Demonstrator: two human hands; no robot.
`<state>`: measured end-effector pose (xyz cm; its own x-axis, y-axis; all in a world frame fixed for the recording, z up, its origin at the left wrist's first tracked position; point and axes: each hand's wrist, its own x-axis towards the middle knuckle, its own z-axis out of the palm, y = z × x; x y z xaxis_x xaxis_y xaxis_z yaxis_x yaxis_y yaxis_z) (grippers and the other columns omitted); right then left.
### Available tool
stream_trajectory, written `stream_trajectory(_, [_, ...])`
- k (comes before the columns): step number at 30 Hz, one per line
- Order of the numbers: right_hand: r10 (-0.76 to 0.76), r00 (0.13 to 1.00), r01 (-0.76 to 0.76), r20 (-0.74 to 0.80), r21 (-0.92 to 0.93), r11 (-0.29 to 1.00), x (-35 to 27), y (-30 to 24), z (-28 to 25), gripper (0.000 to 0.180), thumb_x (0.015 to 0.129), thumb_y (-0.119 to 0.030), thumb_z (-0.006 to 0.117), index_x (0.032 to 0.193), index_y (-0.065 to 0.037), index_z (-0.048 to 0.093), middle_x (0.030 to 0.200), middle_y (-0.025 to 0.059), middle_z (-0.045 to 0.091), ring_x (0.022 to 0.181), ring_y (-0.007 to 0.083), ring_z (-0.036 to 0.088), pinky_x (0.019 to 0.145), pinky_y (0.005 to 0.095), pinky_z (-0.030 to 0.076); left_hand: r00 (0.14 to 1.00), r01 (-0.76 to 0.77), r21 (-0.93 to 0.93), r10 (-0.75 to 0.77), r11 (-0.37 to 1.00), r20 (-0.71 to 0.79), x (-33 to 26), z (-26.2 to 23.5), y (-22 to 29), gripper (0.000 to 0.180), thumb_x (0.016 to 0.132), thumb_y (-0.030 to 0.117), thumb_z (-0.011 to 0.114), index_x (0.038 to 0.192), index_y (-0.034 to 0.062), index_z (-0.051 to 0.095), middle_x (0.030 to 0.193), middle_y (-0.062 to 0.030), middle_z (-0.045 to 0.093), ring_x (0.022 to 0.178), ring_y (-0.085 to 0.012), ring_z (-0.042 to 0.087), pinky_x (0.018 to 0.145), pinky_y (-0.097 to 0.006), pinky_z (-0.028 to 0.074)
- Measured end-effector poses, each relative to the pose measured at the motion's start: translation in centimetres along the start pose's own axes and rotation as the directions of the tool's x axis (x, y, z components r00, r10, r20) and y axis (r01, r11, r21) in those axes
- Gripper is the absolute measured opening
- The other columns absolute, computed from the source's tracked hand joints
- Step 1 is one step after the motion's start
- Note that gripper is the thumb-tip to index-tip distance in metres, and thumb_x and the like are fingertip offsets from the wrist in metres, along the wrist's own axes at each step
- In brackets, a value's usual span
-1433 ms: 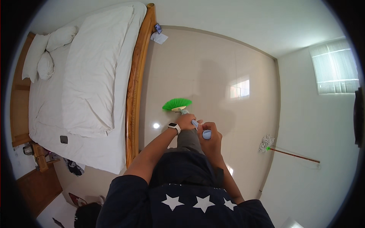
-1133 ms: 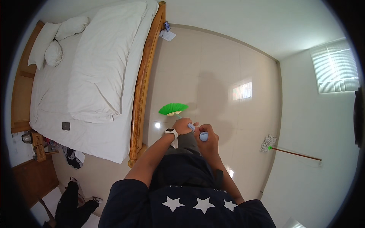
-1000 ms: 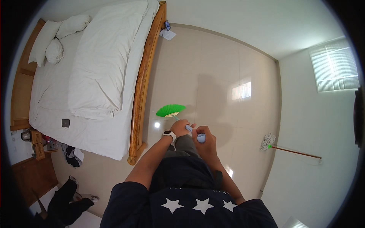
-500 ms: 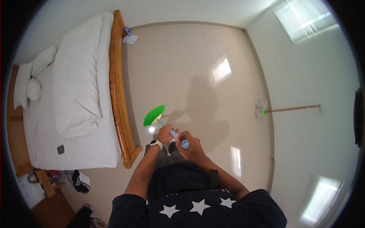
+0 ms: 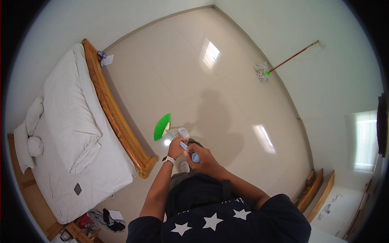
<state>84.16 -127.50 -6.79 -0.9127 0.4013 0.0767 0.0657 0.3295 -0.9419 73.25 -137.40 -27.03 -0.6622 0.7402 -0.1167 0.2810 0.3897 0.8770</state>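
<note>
A broom with a green fan of bristles (image 5: 163, 128) and a pale blue handle lies slantwise ahead of me, its bristles to the left at floor level. My left hand (image 5: 176, 148), with a white-strapped watch at the wrist, is closed around the middle of the handle. Nearer its end, my right hand (image 5: 206, 160) grips the same handle, whose rounded blue tip shows beside the fingers. My feet in white slippers (image 5: 183, 133) are just beyond and below the hands.
To the left stands a bed with white sheets (image 5: 109, 172) and a carved wooden footboard (image 5: 117, 117). A string mop (image 5: 261, 73) leans on the right wall. Wooden planks (image 5: 314, 190) rest at the lower right. Clothes (image 5: 111, 220) lie by the bed on the tiled floor (image 5: 162, 60).
My view has turned to the right, so the bed and mop appear tilted and the planks have come into sight. Both hands keep their hold on the broom.
</note>
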Motion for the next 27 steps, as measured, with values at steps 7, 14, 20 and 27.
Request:
stream_trajectory(7, [-0.058, 0.998, 0.058, -0.023, 0.006, 0.998, -7.2, -1.5, 1.8, 0.01, 0.085, -0.003, 0.068, 0.087, -0.002, 0.059, 0.075, 0.0118, 0.062, 0.067, 0.0289, 0.062, 0.063, 0.0363, 0.049, 0.988, -0.157, -0.085, 0.156, 0.984, -0.02, -5.3, 1.2, 0.3, 0.029, 0.086, 0.015, 0.073, 0.073, -0.001, 0.052, 0.074, -0.0173, 0.053, 0.066, -0.0368, 0.055, 0.06, -0.041, 0.045])
stream_trajectory(14, [0.048, 0.998, -0.046, -0.051, 0.035, 0.998, -13.9, -2.5, 2.1, 0.011, 0.083, -0.002, 0.069, 0.087, -0.002, 0.058, 0.077, 0.0121, 0.06, 0.073, 0.0309, 0.06, 0.068, 0.0396, 0.048, 0.948, -0.237, -0.067, 0.246, 0.969, 0.204, -9.3, 2.9, 0.4, 0.033, 0.085, 0.014, 0.075, 0.071, -0.0008, 0.049, 0.07, -0.0164, 0.05, 0.062, -0.0351, 0.049, 0.059, -0.041, 0.042])
stream_trajectory(20, [0.037, 0.988, -0.031, -0.147, 0.047, 0.998, -18.6, -1.8, 2.7, 0.011, 0.084, -0.002, 0.068, 0.087, -0.002, 0.058, 0.079, 0.0116, 0.06, 0.076, 0.03, 0.061, 0.071, 0.0392, 0.049, 0.883, -0.204, -0.039, 0.201, 0.978, 0.425, -12.0, 4.9, 0.4, 0.037, 0.087, 0.02, 0.075, 0.068, -0.0001, 0.05, 0.068, -0.0157, 0.048, 0.062, -0.0352, 0.049, 0.059, -0.042, 0.042])
stream_trajectory(27, [0.046, 0.969, -0.027, -0.244, 0.08, 0.996, -21.4, -2.5, 4.1, 0.011, 0.083, -0.001, 0.069, 0.087, -0.001, 0.059, 0.082, 0.0117, 0.062, 0.079, 0.0299, 0.062, 0.074, 0.0387, 0.051, 0.818, -0.242, 0.007, 0.2, 0.97, 0.539, -13.6, 5.1, -0.4, 0.038, 0.087, 0.02, 0.074, 0.066, 0.0014, 0.049, 0.068, -0.016, 0.048, 0.063, -0.0364, 0.049, 0.059, -0.043, 0.041])
